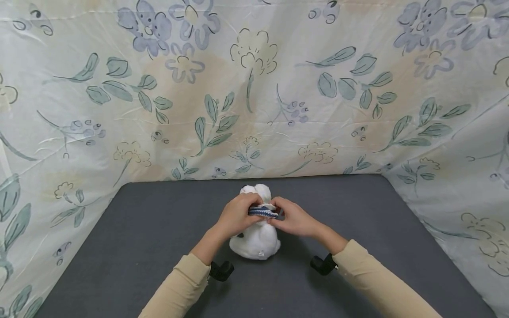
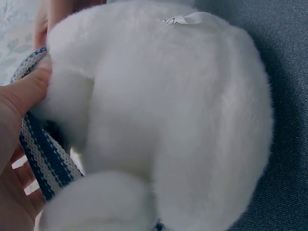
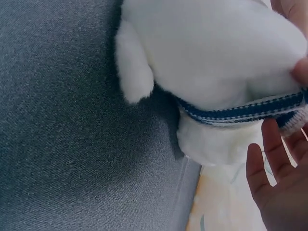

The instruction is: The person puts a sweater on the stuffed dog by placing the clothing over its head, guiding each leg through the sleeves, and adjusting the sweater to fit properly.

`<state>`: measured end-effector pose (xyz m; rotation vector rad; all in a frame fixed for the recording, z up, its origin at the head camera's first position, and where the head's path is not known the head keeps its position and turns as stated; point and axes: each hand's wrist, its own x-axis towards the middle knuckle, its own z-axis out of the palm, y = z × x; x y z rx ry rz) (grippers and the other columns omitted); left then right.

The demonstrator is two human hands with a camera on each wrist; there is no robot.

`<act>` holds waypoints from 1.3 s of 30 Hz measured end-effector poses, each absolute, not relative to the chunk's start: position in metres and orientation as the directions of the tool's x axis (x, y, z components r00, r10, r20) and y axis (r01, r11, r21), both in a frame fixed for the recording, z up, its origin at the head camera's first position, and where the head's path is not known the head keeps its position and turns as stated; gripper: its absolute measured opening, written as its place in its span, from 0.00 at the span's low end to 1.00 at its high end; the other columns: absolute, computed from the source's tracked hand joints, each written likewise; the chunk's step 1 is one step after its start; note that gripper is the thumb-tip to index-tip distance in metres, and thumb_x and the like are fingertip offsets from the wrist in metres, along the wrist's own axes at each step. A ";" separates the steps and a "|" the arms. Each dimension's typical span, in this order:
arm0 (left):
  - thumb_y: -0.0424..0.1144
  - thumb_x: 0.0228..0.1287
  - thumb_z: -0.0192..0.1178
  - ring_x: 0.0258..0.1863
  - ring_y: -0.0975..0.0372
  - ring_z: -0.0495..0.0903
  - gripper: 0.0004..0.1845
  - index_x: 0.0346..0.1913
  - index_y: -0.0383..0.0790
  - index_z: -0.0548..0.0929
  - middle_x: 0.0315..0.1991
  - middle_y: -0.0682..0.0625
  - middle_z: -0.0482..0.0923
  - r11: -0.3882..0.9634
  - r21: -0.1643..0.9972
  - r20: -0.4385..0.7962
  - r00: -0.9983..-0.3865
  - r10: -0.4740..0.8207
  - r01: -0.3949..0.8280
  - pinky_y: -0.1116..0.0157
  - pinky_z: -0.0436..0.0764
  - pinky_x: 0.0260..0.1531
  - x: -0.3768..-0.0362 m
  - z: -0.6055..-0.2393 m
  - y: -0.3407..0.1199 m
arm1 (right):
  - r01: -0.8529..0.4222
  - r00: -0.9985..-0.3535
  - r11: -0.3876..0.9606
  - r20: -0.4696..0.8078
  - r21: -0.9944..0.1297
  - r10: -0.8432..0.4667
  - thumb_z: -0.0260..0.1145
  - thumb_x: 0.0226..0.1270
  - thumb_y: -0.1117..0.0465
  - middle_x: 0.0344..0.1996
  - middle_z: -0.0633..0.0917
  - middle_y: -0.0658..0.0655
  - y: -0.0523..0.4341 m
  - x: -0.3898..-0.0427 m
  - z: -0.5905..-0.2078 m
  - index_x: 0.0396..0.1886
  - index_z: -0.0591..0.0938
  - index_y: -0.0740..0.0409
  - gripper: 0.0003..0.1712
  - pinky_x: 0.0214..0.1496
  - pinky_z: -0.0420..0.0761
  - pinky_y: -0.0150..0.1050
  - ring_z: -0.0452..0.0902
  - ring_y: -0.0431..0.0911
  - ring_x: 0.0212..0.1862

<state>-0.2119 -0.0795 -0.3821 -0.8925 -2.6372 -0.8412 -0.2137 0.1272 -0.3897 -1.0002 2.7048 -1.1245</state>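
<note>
A white plush toy point(image 1: 254, 243) sits on the grey table with its back to me. Round its neck runs a knitted scarf point(image 1: 262, 213) with blue and white stripes. My left hand point(image 1: 237, 215) grips the scarf at the left of the neck; in the left wrist view its thumb point(image 2: 31, 91) lies over the band, its fingers beneath. From the right, my right hand point(image 1: 293, 218) pinches the scarf between thumb and fingers. In the right wrist view the blue band point(image 3: 240, 113) crosses under the toy's body, some right fingers spread beside it. The toy's face is hidden.
Dark grey fabric covers the table point(image 1: 159, 247). A floral cloth point(image 1: 254, 97) hangs behind it and at both sides. Black wrist-worn devices point(image 1: 221, 270) show under both beige sleeves point(image 1: 179, 282). A small white tag point(image 2: 190, 19) sticks out of the toy's fur.
</note>
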 end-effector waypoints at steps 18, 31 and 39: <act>0.41 0.46 0.72 0.22 0.67 0.65 0.14 0.25 0.51 0.73 0.21 0.60 0.69 0.761 0.384 0.460 -0.823 0.334 0.523 0.71 0.64 0.21 -0.211 -0.387 -0.068 | -0.623 -0.780 0.576 0.364 -0.529 -0.509 0.69 0.53 0.66 0.30 0.75 0.46 0.120 -0.209 -0.394 0.33 0.74 0.52 0.13 0.32 0.71 0.31 0.71 0.44 0.31; 0.45 0.46 0.72 0.28 0.66 0.67 0.18 0.34 0.48 0.72 0.28 0.58 0.70 0.703 0.407 0.386 -0.808 0.446 0.583 0.70 0.69 0.27 -0.207 -0.386 -0.075 | -0.614 -0.785 0.572 0.348 -0.544 -0.512 0.70 0.54 0.63 0.33 0.76 0.47 0.125 -0.206 -0.390 0.35 0.75 0.51 0.12 0.38 0.77 0.38 0.71 0.38 0.35; 0.46 0.44 0.72 0.28 0.67 0.67 0.18 0.33 0.49 0.72 0.28 0.59 0.71 0.739 0.384 0.447 -0.812 0.376 0.553 0.70 0.68 0.26 -0.206 -0.391 -0.072 | -0.614 -0.781 0.550 0.337 -0.566 -0.526 0.63 0.63 0.55 0.35 0.77 0.46 0.131 -0.204 -0.387 0.39 0.76 0.49 0.07 0.39 0.77 0.43 0.74 0.40 0.37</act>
